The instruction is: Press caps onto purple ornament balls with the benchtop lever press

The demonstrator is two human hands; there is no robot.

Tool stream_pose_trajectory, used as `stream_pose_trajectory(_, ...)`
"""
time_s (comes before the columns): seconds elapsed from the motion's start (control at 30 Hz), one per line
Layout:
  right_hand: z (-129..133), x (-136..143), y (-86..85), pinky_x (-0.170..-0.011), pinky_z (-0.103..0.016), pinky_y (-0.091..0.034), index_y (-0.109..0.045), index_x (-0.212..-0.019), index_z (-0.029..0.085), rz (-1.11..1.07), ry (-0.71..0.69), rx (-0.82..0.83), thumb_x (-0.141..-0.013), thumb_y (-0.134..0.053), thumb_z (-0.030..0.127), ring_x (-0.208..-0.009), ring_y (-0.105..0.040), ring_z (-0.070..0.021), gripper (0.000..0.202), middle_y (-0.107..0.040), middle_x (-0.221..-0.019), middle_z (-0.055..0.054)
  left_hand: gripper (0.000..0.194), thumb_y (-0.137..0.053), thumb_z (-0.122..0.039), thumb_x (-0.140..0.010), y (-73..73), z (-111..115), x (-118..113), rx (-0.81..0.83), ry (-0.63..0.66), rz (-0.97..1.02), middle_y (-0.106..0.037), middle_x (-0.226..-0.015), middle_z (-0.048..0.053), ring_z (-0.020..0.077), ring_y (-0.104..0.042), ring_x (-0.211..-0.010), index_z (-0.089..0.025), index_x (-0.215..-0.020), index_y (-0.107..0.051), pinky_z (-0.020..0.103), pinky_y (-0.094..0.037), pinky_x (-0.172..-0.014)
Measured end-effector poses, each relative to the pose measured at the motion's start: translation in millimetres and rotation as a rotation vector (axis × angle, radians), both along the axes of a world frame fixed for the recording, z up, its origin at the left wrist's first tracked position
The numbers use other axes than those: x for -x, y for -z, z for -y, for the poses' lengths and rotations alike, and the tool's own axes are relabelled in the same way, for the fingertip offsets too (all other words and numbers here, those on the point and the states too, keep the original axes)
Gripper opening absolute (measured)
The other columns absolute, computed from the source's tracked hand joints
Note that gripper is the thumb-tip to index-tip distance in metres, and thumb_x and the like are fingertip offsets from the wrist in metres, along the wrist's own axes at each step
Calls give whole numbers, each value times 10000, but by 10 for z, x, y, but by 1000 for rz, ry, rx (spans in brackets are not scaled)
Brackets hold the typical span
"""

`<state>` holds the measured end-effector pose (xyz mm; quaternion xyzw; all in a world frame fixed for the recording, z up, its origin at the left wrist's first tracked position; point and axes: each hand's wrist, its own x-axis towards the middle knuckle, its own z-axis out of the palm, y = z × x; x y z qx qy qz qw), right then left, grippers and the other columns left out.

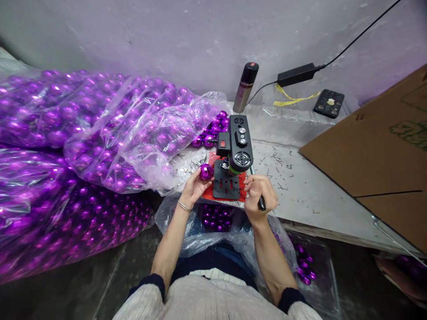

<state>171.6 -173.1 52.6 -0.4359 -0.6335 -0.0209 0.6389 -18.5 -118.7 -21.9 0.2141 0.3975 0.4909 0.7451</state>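
Observation:
A shiny purple faceted ball ornament (206,172) is held in the fingers of my left hand (195,186), just left of a small black press machine (240,138). My right hand (260,195) is wrapped round the press's lever handle (262,204), whose black end sticks out below the fist. The machine stands on a black slotted base plate (226,192) over a red sheet (209,193). On its left side is a switch box with a red switch (223,143). Several loose purple balls (213,129) lie behind the machine to the left.
Clear bags full of purple balls (100,120) fill the left side. A spray can (246,86), a power adapter (296,74) and a dark phone-like device (329,103) are at the back. A cardboard box (376,151) stands right. Black scraps litter the table (300,195). More balls (216,218) lie below its edge.

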Motion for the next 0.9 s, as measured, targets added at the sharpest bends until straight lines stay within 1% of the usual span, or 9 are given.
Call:
stream_pose_trajectory(0.07, -3, 2, -10, -604, -313, -458, -541, -701, 227, 0, 9, -1, -970, -479, 128, -673, -643, -154, 293, -601, -656, 13, 353, -673, -504, -923, 27, 30, 14, -29, 0, -19, -767, -1045, 89, 183, -743, -836, -190, -1084, -665, 327, -635, -760)
stream_pose_trajectory(0.17, -4, -1, -6, -601, -320, -459, -548, -703, 230, 7, 11, -6, -976, -475, 141, -671, -648, -163, 296, -597, -645, 11, 364, -737, -496, -876, 79, 60, -5, -71, 15, -114, -758, -1009, 62, 159, -729, -793, -203, -1075, -655, 304, -624, -743)
stream_pose_trajectory(0.27, 1, -10, -5, -603, -319, -464, -554, -709, 229, 15, 5, -3, -977, -474, 147, -672, -649, -162, 292, -606, -654, 7, 529, -826, -493, -785, 124, 78, -95, -137, 72, -276, -751, -971, 40, 142, -715, -724, -207, -1184, -627, 275, -602, -685)
stream_pose_trajectory(0.33, 6, -15, -15, -609, -316, -468, -555, -715, 227, 20, 0, 4, -979, -472, 147, -673, -646, -158, 288, -613, -666, 5, 692, -880, -468, -722, 143, 93, -174, -240, 86, -442, -759, -1005, 43, 166, -734, -780, -213, -1293, -583, 300, -609, -740)
stream_pose_trajectory(0.4, 12, -18, -31, -615, -312, -472, -554, -724, 225, 25, -5, 11, -980, -470, 143, -678, -645, -154, 282, -620, -680, 4, 755, -917, -441, -677, 149, 111, -240, -382, 78, -662, -765, -1079, 69, 219, -749, -918, -212, -1314, -584, 360, -608, -856)
stream_pose_trajectory(0.5, 18, -19, -53, -613, -303, -472, -550, -727, 224, 34, -14, 12, -976, -468, 128, -680, -645, -148, 279, -626, -687, 4, 688, -916, -466, -684, 139, 129, -292, -591, 81, -963, -759, -1163, 105, 290, -732, -1063, -211, -1263, -645, 435, -582, -962)
stream_pose_trajectory(0.57, 20, -20, -60, -607, -301, -475, -552, -725, 225, 41, -20, 7, -971, -465, 121, -672, -645, -148, 281, -629, -684, 5, 665, -890, -484, -725, 133, 121, -312, -707, 96, -1072, -758, -1183, 109, 305, -727, -1088, -220, -1287, -650, 449, -577, -978)
stream_pose_trajectory(0.73, 18, -21, -71, -609, -300, -487, -568, -739, 227, 49, -22, 4, -958, -471, 111, -668, -647, -147, 266, -644, -693, 5, 670, -845, -479, -787, 184, 63, -375, -849, 83, -1173, -735, -1253, 138, 334, -713, -1151, -211, -1356, -614, 481, -567, -1002)
stream_pose_trajectory(0.9, 20, -19, -84, -603, -287, -485, -559, -746, 227, 63, -20, 3, -959, -474, 109, -657, -632, -136, 258, -638, -706, 6, 656, -828, -467, -804, 252, 62, -390, -931, 108, -1136, -720, -1255, 140, 317, -703, -1158, -202, -1359, -601, 469, -568, -1005)
